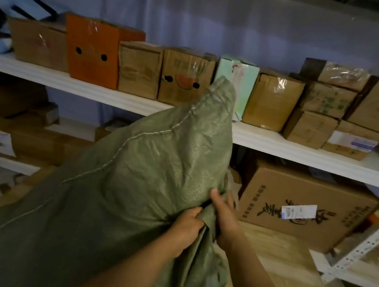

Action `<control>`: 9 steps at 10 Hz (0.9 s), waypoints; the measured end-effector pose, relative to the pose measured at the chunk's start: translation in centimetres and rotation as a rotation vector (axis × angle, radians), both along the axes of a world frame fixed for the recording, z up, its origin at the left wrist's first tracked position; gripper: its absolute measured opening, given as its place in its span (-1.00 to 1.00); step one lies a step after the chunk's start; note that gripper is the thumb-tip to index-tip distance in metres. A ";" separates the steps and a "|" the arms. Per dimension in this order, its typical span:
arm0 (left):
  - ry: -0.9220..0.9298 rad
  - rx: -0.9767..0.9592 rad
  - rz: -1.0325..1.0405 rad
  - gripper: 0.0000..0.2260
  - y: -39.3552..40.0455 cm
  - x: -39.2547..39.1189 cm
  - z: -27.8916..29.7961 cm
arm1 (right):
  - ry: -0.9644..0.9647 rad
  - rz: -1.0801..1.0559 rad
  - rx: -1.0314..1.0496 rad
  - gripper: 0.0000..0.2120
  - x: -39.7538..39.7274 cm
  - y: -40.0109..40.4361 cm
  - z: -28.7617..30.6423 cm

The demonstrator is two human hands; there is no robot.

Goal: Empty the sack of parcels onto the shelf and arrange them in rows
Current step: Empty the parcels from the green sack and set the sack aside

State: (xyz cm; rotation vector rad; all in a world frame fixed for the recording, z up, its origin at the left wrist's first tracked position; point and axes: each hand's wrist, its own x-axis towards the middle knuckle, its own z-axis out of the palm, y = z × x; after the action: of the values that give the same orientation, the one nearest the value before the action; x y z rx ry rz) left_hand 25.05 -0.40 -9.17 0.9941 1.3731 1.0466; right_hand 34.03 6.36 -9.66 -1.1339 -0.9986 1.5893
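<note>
Green woven sack [115, 181] bulging in front of the white shelf [303, 154] with its row of parcels [185, 79], gathered fabric bunched and gripped by left hand [184, 230] and right hand [225, 217] side by side.

A white shelf [304, 152] runs from nine o'clock to three o'clock, carrying a row of cardboard boxes [140, 69], an orange box [91, 51] toward ten o'clock, stacked boxes [330, 107] toward two o'clock.
</note>
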 end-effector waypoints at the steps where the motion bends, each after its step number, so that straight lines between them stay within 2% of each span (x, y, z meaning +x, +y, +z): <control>1: 0.163 -0.006 -0.099 -0.79 0.1 -0.2 -0.1 | -0.430 0.049 0.091 -0.55 -0.3 0.5 -1.4; 2: 0.258 0.017 -0.050 -0.75 -0.8 -3.1 2.3 | -0.660 0.073 0.050 -0.61 0.3 0.5 -4.4; 3: 0.593 0.227 0.394 -0.55 -2.0 -7.8 4.2 | -0.501 -0.086 -0.036 -0.65 -0.8 -0.1 -2.6; 4: 0.828 0.040 0.480 -0.01 -3.9 -14.7 3.2 | -0.368 -0.559 0.043 -0.57 -2.2 0.4 1.4; 5: 0.668 -0.243 0.343 0.43 -5.7 -19.7 -0.6 | -0.680 -0.603 0.501 -0.44 -4.4 -0.7 5.8; 6: 0.625 -0.300 0.284 0.42 -6.4 -21.9 -3.0 | -1.031 -0.216 0.819 -0.18 -7.3 -1.3 7.8; 7: 0.683 -0.308 0.293 0.32 -5.5 -22.8 -3.7 | -1.468 0.234 0.818 0.00 -8.7 -0.3 6.6; 8: 0.878 -0.293 0.272 -0.06 -4.0 -22.8 -4.8 | -1.647 0.399 0.653 -0.11 -8.2 0.3 3.5; 9: 0.941 -0.101 0.377 -0.56 -3.1 -21.0 -5.2 | -1.552 0.225 0.591 -0.57 -6.8 0.0 1.2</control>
State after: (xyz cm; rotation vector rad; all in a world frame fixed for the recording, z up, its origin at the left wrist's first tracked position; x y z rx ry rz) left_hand 4.08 -3.48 -14.40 1.2420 2.4262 0.7635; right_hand 27.26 6.32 -8.42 -1.7661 -2.3889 0.1619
